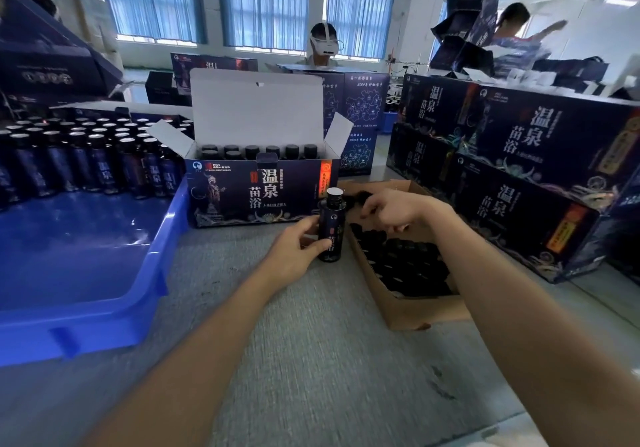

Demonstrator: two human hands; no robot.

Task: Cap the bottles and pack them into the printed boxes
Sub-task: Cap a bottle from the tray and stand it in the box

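Note:
My left hand (294,249) grips a dark bottle (331,228) upright on the grey table; its top shows a silver seal and no cap. My right hand (394,211) hovers just right of the bottle, over a cardboard box of black caps (405,266), fingers curled downward. Whether a cap sits between its fingertips is unclear. Behind the bottle stands an open printed box (256,190) with its white lid up and a row of capped bottles (263,152) inside.
A blue plastic tray (104,266) on the left holds several uncapped bottles (86,155) at its far end. Closed printed boxes (519,176) are stacked on the right. More boxes and two people are at the back.

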